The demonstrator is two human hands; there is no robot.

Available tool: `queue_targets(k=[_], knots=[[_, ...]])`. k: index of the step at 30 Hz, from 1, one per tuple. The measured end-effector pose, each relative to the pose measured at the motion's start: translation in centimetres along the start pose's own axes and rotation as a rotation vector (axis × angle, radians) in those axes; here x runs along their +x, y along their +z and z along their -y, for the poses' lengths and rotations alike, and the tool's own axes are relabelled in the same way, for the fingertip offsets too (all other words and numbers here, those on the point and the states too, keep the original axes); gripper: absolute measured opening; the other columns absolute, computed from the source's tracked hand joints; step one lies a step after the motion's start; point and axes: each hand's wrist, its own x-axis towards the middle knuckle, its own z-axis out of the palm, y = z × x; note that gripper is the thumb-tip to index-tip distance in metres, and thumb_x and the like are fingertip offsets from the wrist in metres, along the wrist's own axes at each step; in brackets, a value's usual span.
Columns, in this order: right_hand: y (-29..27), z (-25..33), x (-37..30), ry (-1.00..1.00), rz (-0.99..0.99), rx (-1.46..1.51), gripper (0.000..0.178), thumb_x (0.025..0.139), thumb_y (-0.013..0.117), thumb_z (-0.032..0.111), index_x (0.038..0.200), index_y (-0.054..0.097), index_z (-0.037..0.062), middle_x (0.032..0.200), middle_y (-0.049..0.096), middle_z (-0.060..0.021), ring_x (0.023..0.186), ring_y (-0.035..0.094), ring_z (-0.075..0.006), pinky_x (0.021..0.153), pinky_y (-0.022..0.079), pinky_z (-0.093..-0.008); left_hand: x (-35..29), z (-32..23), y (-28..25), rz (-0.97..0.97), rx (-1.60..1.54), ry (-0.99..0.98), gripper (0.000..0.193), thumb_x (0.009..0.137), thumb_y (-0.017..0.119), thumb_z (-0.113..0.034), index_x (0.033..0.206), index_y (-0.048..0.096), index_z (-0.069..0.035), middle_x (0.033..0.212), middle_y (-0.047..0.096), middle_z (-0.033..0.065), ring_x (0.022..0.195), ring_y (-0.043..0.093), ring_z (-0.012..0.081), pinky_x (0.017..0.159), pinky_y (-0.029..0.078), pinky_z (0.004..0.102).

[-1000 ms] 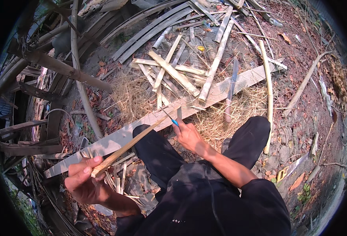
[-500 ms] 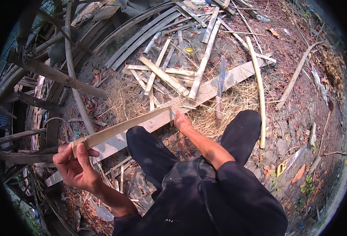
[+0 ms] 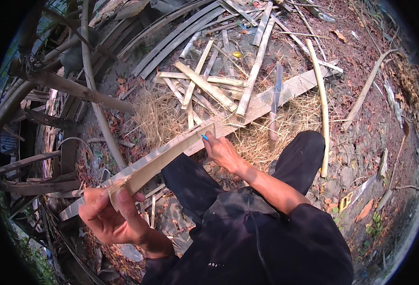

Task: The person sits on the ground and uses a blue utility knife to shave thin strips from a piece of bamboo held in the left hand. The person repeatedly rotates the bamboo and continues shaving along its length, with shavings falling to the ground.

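My left hand [image 3: 117, 216] pinches the near end of a long split bamboo strip [image 3: 164, 162] between thumb and fingers. The strip slants up and away to the right, above a long wooden plank [image 3: 290, 89]. At its far end, my right hand [image 3: 222, 153] is closed round a slim, pen-like thing with a blue end [image 3: 204, 137]; its exact kind is mostly hidden by the fingers. A machete [image 3: 276, 90] with a brown handle lies across the plank, beyond my right knee.
Several bamboo pieces [image 3: 209, 88] lie criss-crossed beyond the plank, amid straw shavings [image 3: 157, 116]. A pale pole [image 3: 321, 104] lies to the right. Farther right is a handsaw [image 3: 346, 201] with a yellow handle. Poles and beams [image 3: 71, 88] crowd the left side.
The strip has rolled in my left hand, showing more of its broad face. My left hand is slightly lower and farther right. The blue end now shows at my right fingers.
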Motion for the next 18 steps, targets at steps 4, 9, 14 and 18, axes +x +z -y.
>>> queue_targets(k=[4,9,14,18], knots=[[1.7,-0.4,1.0,0.126,0.052,-0.114,0.019,0.089,0.050,0.015,0.102,0.046,0.0015,0.058,0.057,-0.0236,0.057,0.057,-0.0464,0.053,0.048,-0.0521,0.8,0.3,-0.1,-0.010,0.052,-0.022,0.019,0.084,0.059,0.002,0.095,0.043,-0.001,0.076,0.049,0.0112,0.053,0.053,0.0117,0.049,0.044,0.0209],[6.8,-13.9,-0.9,0.455,0.044,-0.268,0.029,0.093,0.040,0.024,0.102,0.052,-0.0013,0.079,0.060,-0.0311,0.081,0.061,-0.0461,0.072,0.049,-0.0534,0.6,-0.2,-0.4,0.035,-0.004,-0.037,0.020,0.083,0.059,0.004,0.095,0.044,0.000,0.079,0.051,0.0122,0.054,0.054,0.0116,0.050,0.044,0.0201],[3.9,-15.1,-2.1,0.559,0.170,-0.321,0.034,0.092,0.040,0.025,0.099,0.054,-0.0062,0.087,0.062,-0.0300,0.084,0.061,-0.0474,0.077,0.049,-0.0519,-0.1,0.5,-0.6,0.008,-0.032,0.011,0.016,0.086,0.058,0.002,0.096,0.046,-0.001,0.079,0.047,0.0092,0.055,0.050,0.0125,0.045,0.043,0.0229],[1.6,-5.7,0.7,0.344,0.044,-0.091,0.029,0.094,0.041,0.025,0.100,0.049,-0.0029,0.073,0.059,-0.0318,0.071,0.058,-0.0495,0.069,0.047,-0.0555,0.0,1.0,-0.8,0.005,-0.067,0.013,0.018,0.086,0.059,0.001,0.098,0.047,-0.001,0.080,0.047,0.0101,0.054,0.049,0.0128,0.046,0.044,0.0232]])
